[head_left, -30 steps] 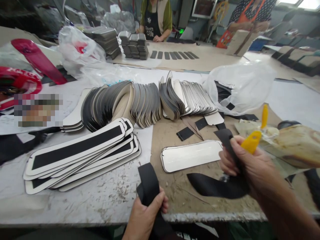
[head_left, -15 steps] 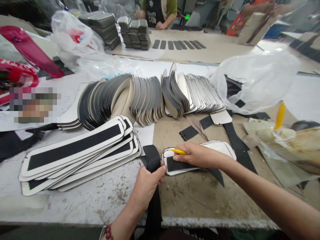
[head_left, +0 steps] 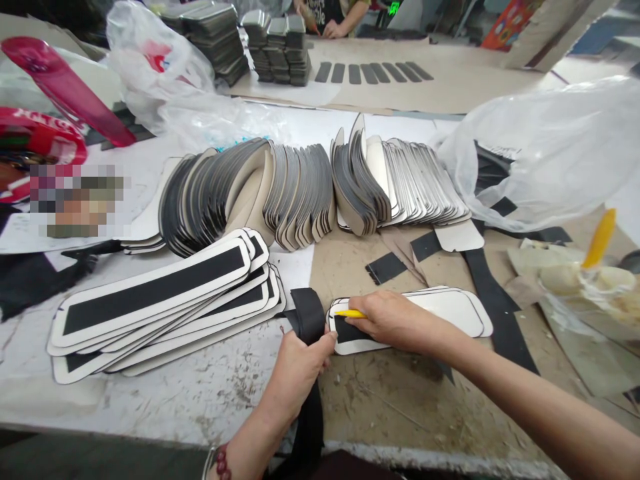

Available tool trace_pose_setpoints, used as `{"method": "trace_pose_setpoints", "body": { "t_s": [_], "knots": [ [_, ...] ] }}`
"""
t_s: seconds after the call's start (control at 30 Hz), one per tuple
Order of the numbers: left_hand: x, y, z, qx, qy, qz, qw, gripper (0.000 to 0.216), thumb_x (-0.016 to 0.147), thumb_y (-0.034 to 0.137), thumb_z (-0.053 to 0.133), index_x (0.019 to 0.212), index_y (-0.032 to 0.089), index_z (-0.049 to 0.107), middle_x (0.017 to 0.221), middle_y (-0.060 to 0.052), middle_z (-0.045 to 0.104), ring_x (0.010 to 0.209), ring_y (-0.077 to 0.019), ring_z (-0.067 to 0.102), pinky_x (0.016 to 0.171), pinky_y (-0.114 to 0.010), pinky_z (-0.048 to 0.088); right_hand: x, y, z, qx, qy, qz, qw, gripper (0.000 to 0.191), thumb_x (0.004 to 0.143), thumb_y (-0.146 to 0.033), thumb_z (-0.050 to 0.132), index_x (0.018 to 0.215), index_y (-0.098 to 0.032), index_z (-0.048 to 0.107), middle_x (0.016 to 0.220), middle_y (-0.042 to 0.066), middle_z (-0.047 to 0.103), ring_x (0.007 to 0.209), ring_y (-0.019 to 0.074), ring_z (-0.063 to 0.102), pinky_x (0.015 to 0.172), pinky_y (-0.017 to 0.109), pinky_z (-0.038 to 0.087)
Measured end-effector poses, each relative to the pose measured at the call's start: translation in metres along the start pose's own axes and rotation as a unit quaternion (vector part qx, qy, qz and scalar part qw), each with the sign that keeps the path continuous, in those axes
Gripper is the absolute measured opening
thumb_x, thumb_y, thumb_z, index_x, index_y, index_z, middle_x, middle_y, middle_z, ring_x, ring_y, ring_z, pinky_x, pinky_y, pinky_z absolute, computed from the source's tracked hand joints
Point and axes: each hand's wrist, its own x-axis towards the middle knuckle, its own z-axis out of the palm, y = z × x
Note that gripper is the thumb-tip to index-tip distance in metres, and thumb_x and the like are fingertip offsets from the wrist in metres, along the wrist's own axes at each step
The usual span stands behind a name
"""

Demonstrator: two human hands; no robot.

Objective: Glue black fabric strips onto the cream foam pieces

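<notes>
My left hand [head_left: 297, 367] is closed around a black strap [head_left: 307, 317] that loops up over the table's front edge. My right hand [head_left: 395, 320] grips a yellow tool [head_left: 350, 313] and presses the strap's end down onto the left end of a long white rounded board [head_left: 445, 313] lying on brown cardboard. The two hands sit close together near the table's front, the right arm crossing in from the lower right.
A pile of white boards with black strips [head_left: 160, 300] lies at left. Rows of standing curved pieces [head_left: 300, 190] fill the middle. Clear plastic bags [head_left: 550, 153] and a glue pot with a yellow brush [head_left: 597, 240] are at right. Another person's hands [head_left: 333, 27] work at the far table.
My right hand swung from the right, where it held the strap up, down onto the white board. My left hand moved up with the strap. The view tilted down and closer.
</notes>
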Motion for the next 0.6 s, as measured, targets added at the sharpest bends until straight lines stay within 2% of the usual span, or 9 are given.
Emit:
{"method": "trace_pose_setpoints", "body": {
  "t_s": [0.37,0.47,0.6],
  "knots": [
    [0.009,-0.002,0.006,0.04,0.018,0.018,0.999,0.024,0.065,0.036,0.064,0.055,0.018,0.052,0.037,0.003,0.046,0.034,-0.0109,0.041,0.036,-0.021,0.031,-0.006,-0.001,0.003,-0.011,0.04,-0.012,0.999,0.023,0.09,-0.034,0.05,0.096,-0.018,0.065,0.087,0.012,0.071,0.083,0.0262,0.066,0.065,0.028,0.042],
    [0.009,-0.004,0.006,0.047,0.021,0.027,0.998,0.027,0.065,0.038,0.065,0.053,0.017,0.052,0.036,0.003,0.047,0.033,-0.01,0.04,0.036,-0.021,0.03,-0.032,0.02,0.0,-0.023,0.038,0.031,0.999,0.024,0.088,-0.038,0.054,0.096,-0.017,0.064,0.088,0.012,0.07,0.084,0.0269,0.065,0.067,0.028,0.042],
    [0.01,-0.008,0.004,0.051,0.01,0.031,0.998,0.032,0.063,0.043,0.068,0.055,0.015,0.056,0.037,0.002,0.049,0.034,-0.0103,0.041,0.037,-0.021,0.031,-0.087,0.069,-0.002,0.021,0.045,0.143,0.989,0.022,0.09,-0.036,0.049,0.088,-0.018,0.063,0.089,0.009,0.069,0.083,0.0235,0.063,0.07,0.027,0.04]
  ]
}}
